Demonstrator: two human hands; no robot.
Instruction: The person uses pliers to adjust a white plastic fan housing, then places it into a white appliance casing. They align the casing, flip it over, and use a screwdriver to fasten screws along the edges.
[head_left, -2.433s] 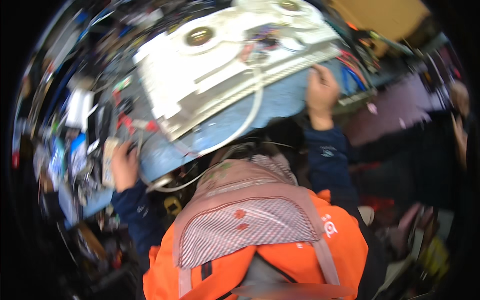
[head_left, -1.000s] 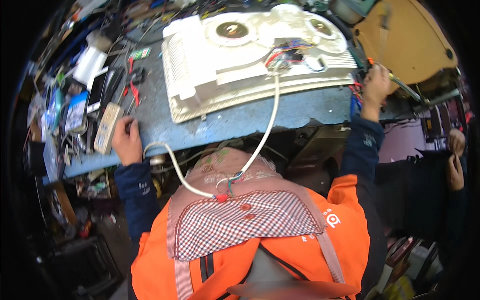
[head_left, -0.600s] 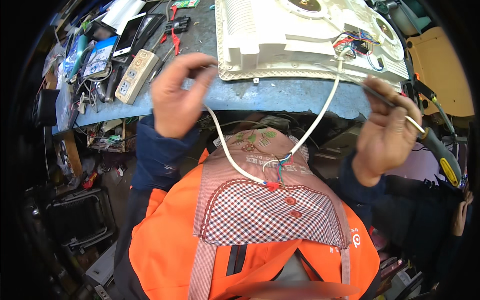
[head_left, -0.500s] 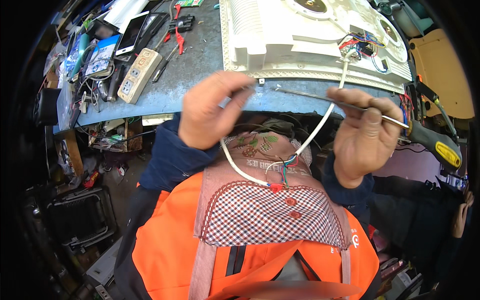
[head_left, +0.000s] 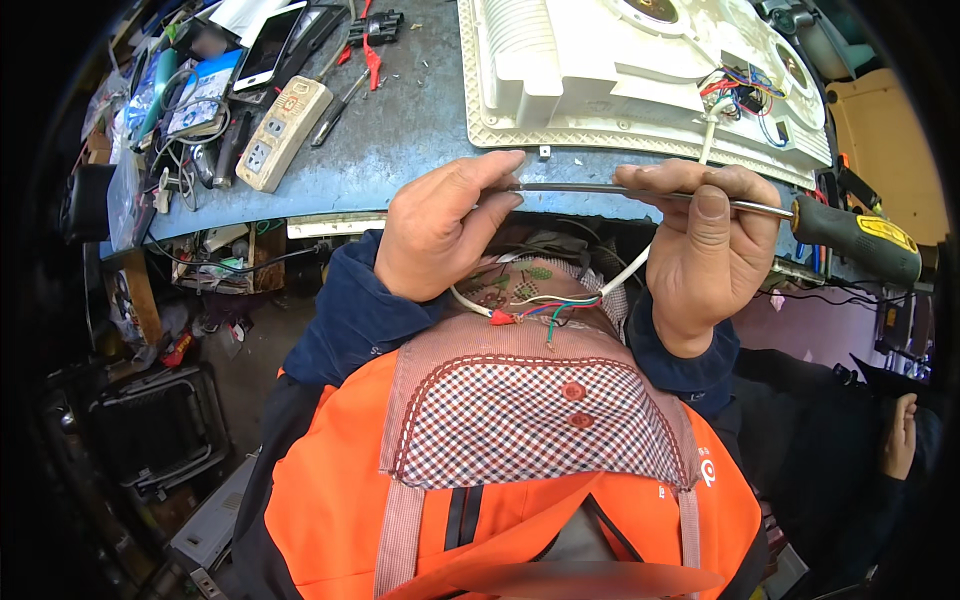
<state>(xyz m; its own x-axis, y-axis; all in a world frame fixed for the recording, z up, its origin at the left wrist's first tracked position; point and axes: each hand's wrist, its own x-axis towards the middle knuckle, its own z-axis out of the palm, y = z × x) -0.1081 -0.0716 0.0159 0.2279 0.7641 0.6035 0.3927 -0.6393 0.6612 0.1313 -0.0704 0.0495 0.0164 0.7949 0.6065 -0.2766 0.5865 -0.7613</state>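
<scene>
Level over the bench's front edge is a screwdriver (head_left: 855, 238) with a grey and yellow handle and a long metal shaft. My right hand (head_left: 712, 235) grips the shaft between thumb and fingers, the handle sticking out to the right. At the shaft's tip, my left hand (head_left: 440, 220) is closed in a pinch; whatever lies between its fingertips is too small to make out. Below my hands a white cable (head_left: 630, 272) hangs down from the bench. Its bared coloured wires and a red-wrapped joint (head_left: 502, 317) rest against my apron (head_left: 540, 420).
A large white appliance housing (head_left: 570, 100) with exposed wiring lies on the blue bench (head_left: 400, 130). To the left are a power strip (head_left: 285, 133), a white phone (head_left: 270, 45), a pen-like tool (head_left: 338, 112) and clutter. Another person's hand (head_left: 900, 437) shows at far right.
The screwdriver's tip has come to my left fingertips, and the shaft has levelled out. My left hand moved slightly right. The wire ends on the apron shifted up and left.
</scene>
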